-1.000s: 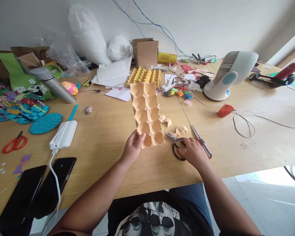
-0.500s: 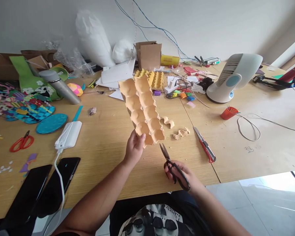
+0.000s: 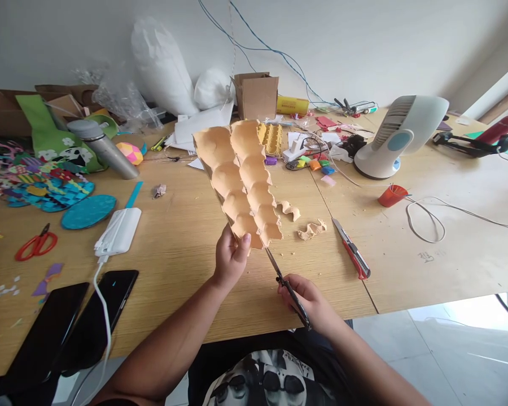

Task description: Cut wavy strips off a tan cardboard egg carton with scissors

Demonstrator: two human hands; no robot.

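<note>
An orange-tan egg carton piece point(image 3: 242, 177), two rows of cups with ragged edges, is tilted up above the table. My left hand point(image 3: 232, 256) pinches its near end, thumb on the cup side. In my right hand point(image 3: 307, 299) is a pair of dark-handled scissors point(image 3: 288, 290), held edge-on. The blade tips reach the near edge of the carton, close to the gap between its two rows; whether they touch cannot be made out. Two cut-off carton strips, one wavy point(image 3: 288, 210) and one curled point(image 3: 312, 229), lie to the right.
A red utility knife point(image 3: 352, 249) lies right of my right hand. Behind stand a white fan point(image 3: 400, 135), a red cup point(image 3: 393, 195) and a yellow egg tray point(image 3: 271, 138). Leftward are orange scissors point(image 3: 36, 244), a power bank point(image 3: 118, 231), phones point(image 3: 104, 316) and a steel bottle point(image 3: 104, 149).
The scissors have moved up and left to the carton's near edge and turned edge-on. The carton has tilted, its far end now nearer the camera.
</note>
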